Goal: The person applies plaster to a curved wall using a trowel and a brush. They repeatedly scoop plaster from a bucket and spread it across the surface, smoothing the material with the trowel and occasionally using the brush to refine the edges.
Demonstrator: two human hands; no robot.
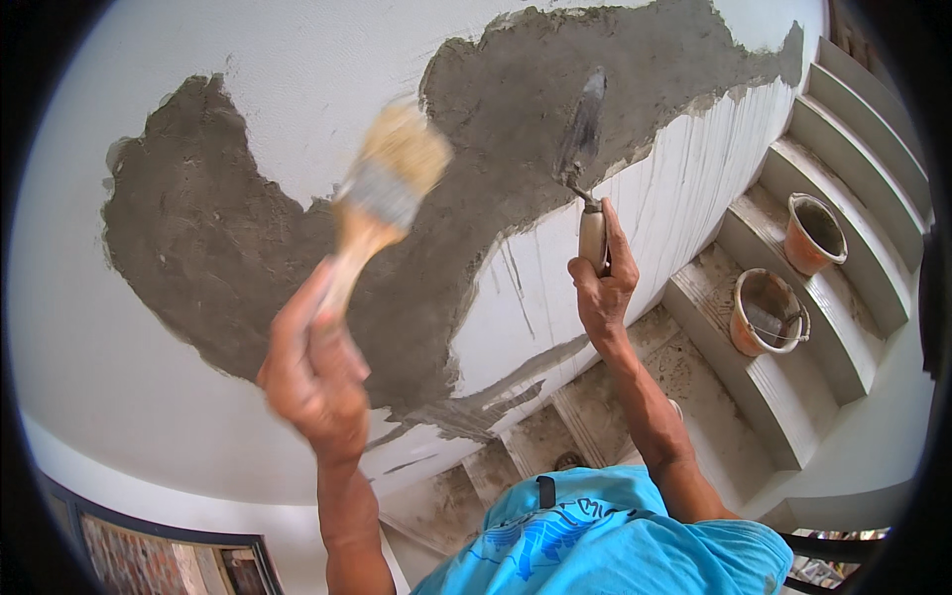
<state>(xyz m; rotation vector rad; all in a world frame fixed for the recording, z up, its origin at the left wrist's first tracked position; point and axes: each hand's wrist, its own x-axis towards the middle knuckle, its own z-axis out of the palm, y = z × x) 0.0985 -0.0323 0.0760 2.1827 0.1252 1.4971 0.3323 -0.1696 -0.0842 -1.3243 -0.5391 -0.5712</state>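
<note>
The left hand is wrapped round the handle of a brush, up in front of the wall. The right hand grips a trowel, with one finger stretched along the handle. The trowel's blade points to the far side, over the big grey patch. The brush is blurry, so it is hard to tell if it touches the patch. It is hard to tell for the trowel too.

To do this well, it would help to hold the blade almost flat, tip one edge up a bit, and push softly in long sweeps. The brush should be only a little wet, as too much water could make more drips. The rough edges seem to need the most care.

There are two hands, one brush, one trowel, one patch and one blue shirt. Two buckets, one near and one far, sit on the stairs at the right. The steps are many, but some are hidden, so nobody can count them all
</note>
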